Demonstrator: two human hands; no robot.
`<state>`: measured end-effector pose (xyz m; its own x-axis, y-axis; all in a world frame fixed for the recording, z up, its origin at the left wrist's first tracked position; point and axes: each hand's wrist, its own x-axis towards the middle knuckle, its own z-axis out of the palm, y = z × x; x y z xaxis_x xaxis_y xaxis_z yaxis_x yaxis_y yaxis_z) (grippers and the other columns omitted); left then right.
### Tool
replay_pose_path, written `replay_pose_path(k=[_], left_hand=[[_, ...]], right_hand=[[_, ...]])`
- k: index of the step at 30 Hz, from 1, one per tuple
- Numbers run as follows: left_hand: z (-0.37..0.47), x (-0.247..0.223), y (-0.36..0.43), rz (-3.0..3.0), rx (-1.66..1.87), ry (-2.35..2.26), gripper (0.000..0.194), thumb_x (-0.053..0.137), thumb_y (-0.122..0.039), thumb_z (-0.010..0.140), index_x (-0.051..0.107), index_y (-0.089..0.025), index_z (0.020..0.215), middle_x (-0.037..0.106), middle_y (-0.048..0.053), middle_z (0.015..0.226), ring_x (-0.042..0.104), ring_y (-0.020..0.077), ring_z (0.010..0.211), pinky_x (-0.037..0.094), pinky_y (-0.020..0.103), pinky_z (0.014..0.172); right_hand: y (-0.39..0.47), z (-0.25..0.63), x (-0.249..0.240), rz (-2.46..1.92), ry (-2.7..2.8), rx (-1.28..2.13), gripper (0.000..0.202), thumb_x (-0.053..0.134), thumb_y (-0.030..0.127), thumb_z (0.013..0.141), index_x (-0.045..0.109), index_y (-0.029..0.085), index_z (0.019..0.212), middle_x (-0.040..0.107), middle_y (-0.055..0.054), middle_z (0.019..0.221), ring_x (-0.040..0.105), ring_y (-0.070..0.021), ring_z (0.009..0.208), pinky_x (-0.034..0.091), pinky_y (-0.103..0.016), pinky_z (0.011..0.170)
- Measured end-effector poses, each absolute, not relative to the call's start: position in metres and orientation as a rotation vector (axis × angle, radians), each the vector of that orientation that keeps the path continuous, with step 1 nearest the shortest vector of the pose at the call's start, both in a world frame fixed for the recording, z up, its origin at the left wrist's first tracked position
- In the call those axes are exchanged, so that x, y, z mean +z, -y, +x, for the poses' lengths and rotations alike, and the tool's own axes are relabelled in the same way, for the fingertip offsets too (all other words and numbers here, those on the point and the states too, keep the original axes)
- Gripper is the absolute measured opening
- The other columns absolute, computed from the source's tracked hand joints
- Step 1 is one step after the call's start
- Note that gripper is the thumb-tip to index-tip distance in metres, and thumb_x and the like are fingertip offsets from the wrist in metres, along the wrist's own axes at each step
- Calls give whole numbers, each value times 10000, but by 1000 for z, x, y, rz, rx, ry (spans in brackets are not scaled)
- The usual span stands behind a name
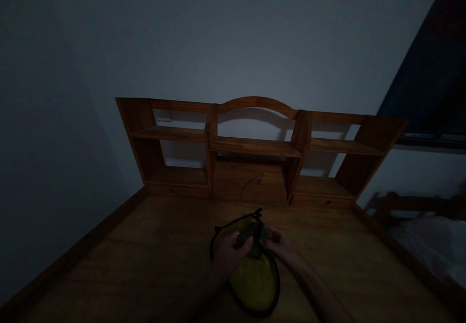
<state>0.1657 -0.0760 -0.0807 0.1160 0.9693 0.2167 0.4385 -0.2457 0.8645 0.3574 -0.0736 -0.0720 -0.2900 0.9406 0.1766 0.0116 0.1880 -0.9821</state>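
Nearest the cam: 1 yellow pouch [255, 279] w/ a black zip edge, lying on the wooden tabletop [153, 260] front-centre, its far end lifted and gaping open. Colour is dull yellow, shape roughly oval, black trim running all round; light is very dim so fabric detail can't be told. 2 hands at its open end: left hand [231, 250] curled over the rim, fingers gripping the edge; right hand [278, 242] pinching the opposite side by the zip. Behind, 1 wooden shelf unit [255, 146] w/ 3 bays stands at the tabletop's back edge against a pale wall [233, 37]. 1 bed [433, 245] sits far right.
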Motion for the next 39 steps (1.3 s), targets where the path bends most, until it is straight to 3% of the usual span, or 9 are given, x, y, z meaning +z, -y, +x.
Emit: replay_pose_path(k=[5, 9, 23, 28, 33, 39], left_hand=[[169, -80, 86, 1934, 1053, -1428, 315, 568, -480, 743, 674, -184, 749, 662, 15, 629, 577, 142, 550, 389, 218, 512], [169, -78, 90, 1969, 1043, -1460, 312, 593, -492, 712, 680, -193, 729, 661, 17, 593, 575, 140, 514, 373, 217, 481], [169, -80, 89, 1976, 1021, -1527, 333, 593, -512, 708, 681, -191, 724, 648, 4, 571, 567, 136, 507, 355, 220, 485], [170, -78, 90, 1967, 1037, -1524, 325, 588, -501, 713, 682, -190, 716, 625, -5, 545, 542, 125, 483, 335, 217, 464], [169, -78, 89, 1934, 1052, -1515, 353, 574, -531, 729, 684, -196, 716, 643, 7, 581, 571, 142, 528, 365, 223, 493], [168, -77, 86, 1952, 1074, -1532, 349, 554, -511, 751, 672, -196, 660, 637, 7, 558, 564, 143, 515, 341, 226, 485]], right_hand=[[80, 348, -73, -1143, 1735, 797, 217, 570, 223, 793, 666, 161, 978, 694, -47, 854, 631, -199, 777, 497, -275, 699], [85, 348, -67, -1211, 1809, 594, 229, 529, 217, 824, 670, 184, 1001, 703, -52, 888, 644, -201, 766, 487, -270, 700], [85, 355, -70, -1181, 1849, 591, 202, 517, 301, 880, 689, 196, 887, 703, -39, 806, 655, -216, 741, 476, -262, 669], [87, 356, -67, -1146, 1903, 539, 228, 472, 306, 903, 668, 204, 959, 704, -61, 874, 660, -214, 757, 481, -270, 677], [88, 357, -72, -1213, 1986, 447, 234, 432, 279, 916, 635, 192, 994, 688, -61, 787, 649, -193, 648, 464, -260, 591], [88, 354, -72, -1196, 2000, 464, 300, 410, 239, 912, 578, 220, 1160, 698, -70, 927, 670, -199, 747, 504, -272, 663]])
